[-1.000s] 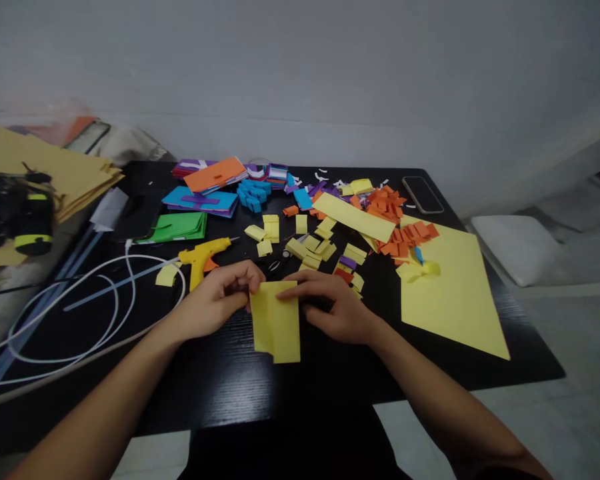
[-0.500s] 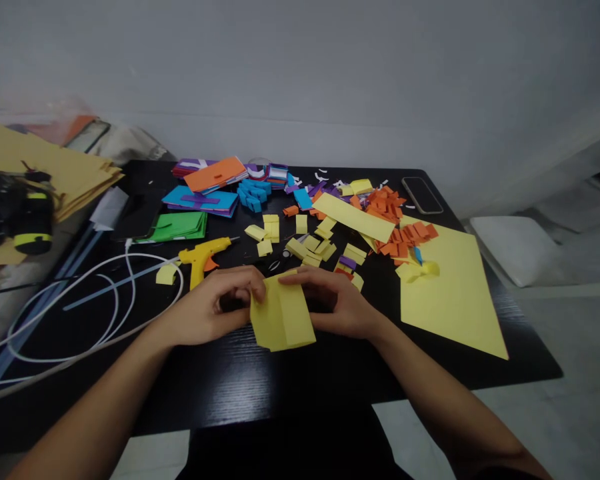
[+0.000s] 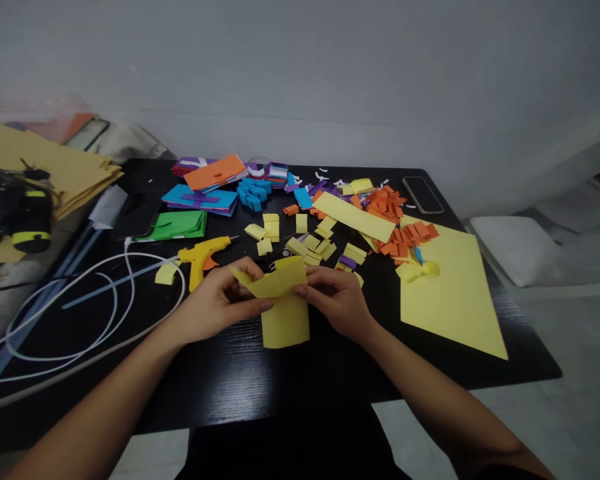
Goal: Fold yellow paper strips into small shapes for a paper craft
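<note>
Between my two hands is a folded piece of yellow paper (image 3: 286, 323), held up over the near part of the black table. My left hand (image 3: 225, 297) pinches its left side, the thumb lying across the front. The right edge is gripped by my right hand (image 3: 337, 300), thumb on the near face. Along the top, a flap of the paper bends toward me. Just beyond my hands lie small folded yellow paper pieces (image 3: 310, 247). A yellow glue gun (image 3: 200, 257) rests on its side close to my left hand.
Folded orange pieces (image 3: 417, 235) and a large yellow sheet (image 3: 455, 293) lie on the right, with a phone (image 3: 423, 195) behind. Stacked green paper (image 3: 177, 225) and blue paper (image 3: 200, 200) sit at the back left. A white cable (image 3: 115, 313) loops across the left side.
The yellow paper has been turned in my hands: its upper part now folds over toward me, and both thumbs have come round to its near face.
</note>
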The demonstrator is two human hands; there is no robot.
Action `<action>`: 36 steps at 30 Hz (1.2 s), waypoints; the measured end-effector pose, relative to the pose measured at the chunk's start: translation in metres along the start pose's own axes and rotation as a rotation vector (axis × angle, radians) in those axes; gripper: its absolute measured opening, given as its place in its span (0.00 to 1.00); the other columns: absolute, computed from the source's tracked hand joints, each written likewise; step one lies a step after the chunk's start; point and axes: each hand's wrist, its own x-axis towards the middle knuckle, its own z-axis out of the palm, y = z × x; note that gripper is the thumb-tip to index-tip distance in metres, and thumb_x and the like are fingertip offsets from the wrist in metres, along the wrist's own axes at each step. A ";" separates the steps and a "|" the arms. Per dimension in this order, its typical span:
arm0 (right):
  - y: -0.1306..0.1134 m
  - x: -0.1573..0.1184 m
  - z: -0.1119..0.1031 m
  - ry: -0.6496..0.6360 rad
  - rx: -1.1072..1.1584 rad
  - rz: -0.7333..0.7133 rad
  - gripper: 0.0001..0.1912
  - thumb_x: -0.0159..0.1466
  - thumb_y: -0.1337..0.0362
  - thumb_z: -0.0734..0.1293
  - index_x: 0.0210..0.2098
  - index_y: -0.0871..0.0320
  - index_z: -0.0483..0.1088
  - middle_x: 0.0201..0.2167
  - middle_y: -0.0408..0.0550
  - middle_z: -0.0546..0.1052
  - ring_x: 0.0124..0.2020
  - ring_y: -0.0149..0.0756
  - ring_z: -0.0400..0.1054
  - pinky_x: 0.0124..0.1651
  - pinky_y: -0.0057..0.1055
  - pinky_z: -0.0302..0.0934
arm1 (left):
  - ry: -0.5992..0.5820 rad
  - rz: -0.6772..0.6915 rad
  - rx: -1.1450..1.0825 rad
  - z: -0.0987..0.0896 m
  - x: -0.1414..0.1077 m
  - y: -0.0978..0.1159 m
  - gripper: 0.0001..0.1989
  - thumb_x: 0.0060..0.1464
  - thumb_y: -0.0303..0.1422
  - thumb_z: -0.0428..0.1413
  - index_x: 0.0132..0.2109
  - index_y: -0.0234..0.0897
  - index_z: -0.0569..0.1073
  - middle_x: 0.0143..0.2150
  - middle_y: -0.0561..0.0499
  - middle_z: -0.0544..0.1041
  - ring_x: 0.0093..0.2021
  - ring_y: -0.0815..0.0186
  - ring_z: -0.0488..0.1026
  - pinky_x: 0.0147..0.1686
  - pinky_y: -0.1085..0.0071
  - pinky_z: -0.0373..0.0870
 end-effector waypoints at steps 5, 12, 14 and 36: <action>0.001 -0.002 0.002 0.013 0.094 0.117 0.10 0.59 0.57 0.77 0.28 0.55 0.76 0.35 0.46 0.82 0.36 0.36 0.76 0.40 0.32 0.73 | 0.036 0.050 -0.114 0.003 0.004 0.001 0.07 0.61 0.34 0.61 0.41 0.36 0.73 0.28 0.54 0.77 0.26 0.69 0.76 0.27 0.76 0.74; 0.009 -0.002 0.005 0.001 0.176 0.210 0.15 0.56 0.56 0.78 0.30 0.55 0.70 0.31 0.43 0.78 0.33 0.33 0.74 0.38 0.32 0.72 | 0.198 0.001 -0.135 0.013 0.007 -0.004 0.12 0.60 0.36 0.63 0.48 0.36 0.73 0.30 0.55 0.77 0.29 0.68 0.77 0.29 0.75 0.76; 0.010 -0.002 0.005 0.017 0.171 0.216 0.16 0.56 0.56 0.78 0.29 0.55 0.69 0.29 0.42 0.76 0.31 0.32 0.72 0.36 0.30 0.70 | 0.227 -0.011 -0.121 0.015 0.008 -0.006 0.14 0.59 0.36 0.64 0.48 0.36 0.72 0.30 0.56 0.76 0.27 0.70 0.76 0.29 0.76 0.75; 0.006 -0.001 0.012 0.060 0.273 0.319 0.22 0.53 0.59 0.80 0.45 0.55 0.76 0.44 0.48 0.84 0.46 0.45 0.80 0.53 0.47 0.76 | 0.258 -0.075 -0.215 0.027 0.010 -0.010 0.18 0.55 0.37 0.66 0.47 0.38 0.69 0.32 0.53 0.81 0.30 0.65 0.80 0.29 0.72 0.77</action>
